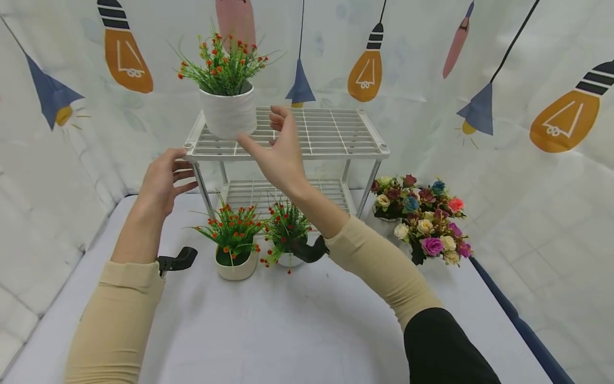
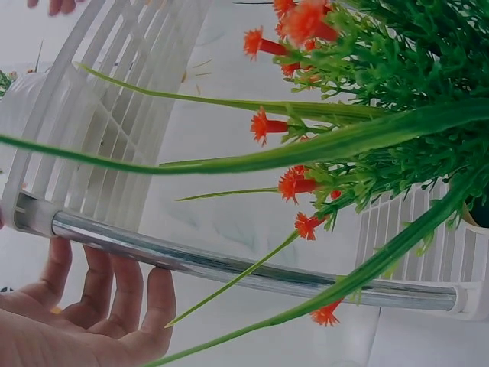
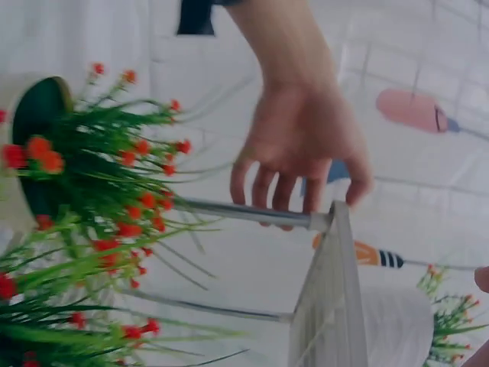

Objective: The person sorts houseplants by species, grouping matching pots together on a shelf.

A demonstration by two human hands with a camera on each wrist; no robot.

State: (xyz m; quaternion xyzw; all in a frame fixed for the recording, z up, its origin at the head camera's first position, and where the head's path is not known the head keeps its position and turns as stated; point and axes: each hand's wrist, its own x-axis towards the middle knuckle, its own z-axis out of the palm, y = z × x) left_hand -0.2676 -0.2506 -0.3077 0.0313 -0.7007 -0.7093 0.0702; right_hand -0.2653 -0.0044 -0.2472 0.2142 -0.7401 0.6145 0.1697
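A white pot with a red-flowered green plant stands on the top tier of a white wire rack, at its left end. My right hand is just right of this pot. Its thumb tip is by the pot's base and its curved fingers stand apart from the wall; whether the thumb touches is unclear. My left hand holds the rack's front left corner; in the right wrist view one digit of the left hand hooks over the rim. In the left wrist view, fingertips pass behind the metal post.
Two more potted red-flowered plants, one cream-potted and one partly behind a wrist camera, stand before the rack. Bouquets of mixed roses stand at the right. The white-covered table lies in front, a patterned curtain behind.
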